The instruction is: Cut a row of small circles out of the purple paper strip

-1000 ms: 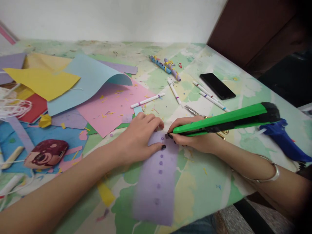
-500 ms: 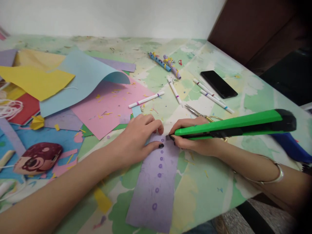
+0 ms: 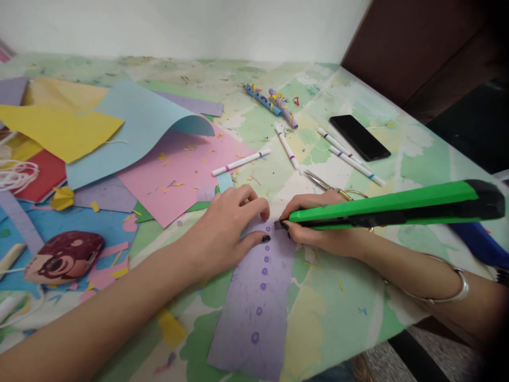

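A purple paper strip lies lengthwise in front of me, with a row of small drawn circles down its middle. My left hand rests on the strip's far part, fingers bent, thumb apart from them, nothing held. My right hand grips a green utility knife near its blade end. The short blade points left at the strip, close to one of the far circles. Whether its tip touches the paper I cannot tell. Just beyond the right hand lie scissors, their handles partly hidden behind the hand and knife.
Coloured paper sheets and scraps cover the left side, near a maroon bear-faced case. Several white markers, a phone and two rolled paper tubes lie farther back. A blue object is at the right.
The whole view has shifted slightly, so things appear a little farther right. The knife's rear end has swung a little nearer the camera. Both hands keep their places on the strip.
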`<state>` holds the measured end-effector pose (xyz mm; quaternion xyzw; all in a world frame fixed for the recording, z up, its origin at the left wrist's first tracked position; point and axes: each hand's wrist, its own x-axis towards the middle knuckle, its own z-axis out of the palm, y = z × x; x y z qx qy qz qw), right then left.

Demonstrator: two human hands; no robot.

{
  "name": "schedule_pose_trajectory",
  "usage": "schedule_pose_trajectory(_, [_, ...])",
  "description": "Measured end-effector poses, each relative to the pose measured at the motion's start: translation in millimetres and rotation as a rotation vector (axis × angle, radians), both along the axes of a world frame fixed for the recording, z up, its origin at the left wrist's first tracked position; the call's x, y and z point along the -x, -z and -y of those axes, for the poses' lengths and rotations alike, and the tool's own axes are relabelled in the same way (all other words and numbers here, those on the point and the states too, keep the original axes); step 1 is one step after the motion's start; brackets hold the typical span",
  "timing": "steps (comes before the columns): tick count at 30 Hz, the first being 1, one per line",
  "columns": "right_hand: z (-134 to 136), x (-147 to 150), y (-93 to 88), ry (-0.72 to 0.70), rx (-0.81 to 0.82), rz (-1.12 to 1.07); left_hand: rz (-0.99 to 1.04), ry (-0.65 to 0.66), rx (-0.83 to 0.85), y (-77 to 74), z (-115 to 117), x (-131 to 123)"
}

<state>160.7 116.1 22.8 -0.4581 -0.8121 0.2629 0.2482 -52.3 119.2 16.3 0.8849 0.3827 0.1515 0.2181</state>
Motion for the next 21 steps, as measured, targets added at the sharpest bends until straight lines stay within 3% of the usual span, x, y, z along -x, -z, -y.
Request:
schedule_pose_trajectory(5, [1.3,0.5,1.7,0.023,-0.026,0.039,-0.018,0.01,-0.131,0.9,5.2,-2.6])
schedule_pose_trajectory(8, [-1.2,-2.2,0.7,-0.042,0.012,0.018,-0.065,-0.008,-0.182,-1.0,8.7,-7.2])
schedule_pose_trajectory(15, [-5.2,-6.8,-3.8,-0.149,0.079,-0.035,-0.101,-0.006,-0.147,-4.2,13.2,-8.2])
schedule_pose_trajectory(21, [-1.6,-5.1,-0.2,-0.064,0.012,-0.03,-0.127,0.034,-0.111,-1.7,12.2,-5.9])
